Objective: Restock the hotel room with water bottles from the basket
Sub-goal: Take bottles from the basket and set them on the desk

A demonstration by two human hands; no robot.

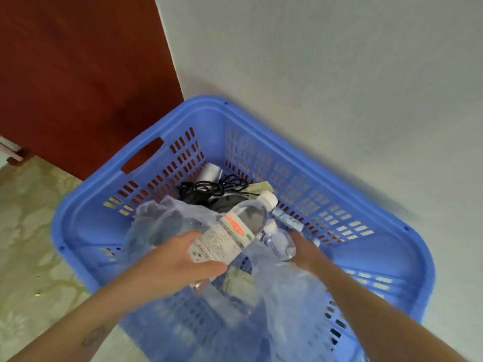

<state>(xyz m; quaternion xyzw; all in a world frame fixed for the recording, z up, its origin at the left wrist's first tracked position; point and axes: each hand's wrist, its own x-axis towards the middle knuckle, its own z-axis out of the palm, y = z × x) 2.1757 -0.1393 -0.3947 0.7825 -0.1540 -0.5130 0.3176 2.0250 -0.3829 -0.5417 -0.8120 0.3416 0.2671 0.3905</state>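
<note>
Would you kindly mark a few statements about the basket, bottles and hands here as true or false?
1. The left hand grips a labelled water bottle. True.
2. The basket is red. False: it is blue.
3. That bottle has no cap. False: a white cap is on it.
4. A black cable lies in the basket. True.
5. The right hand rests outside the basket. False: it reaches into it.
</note>
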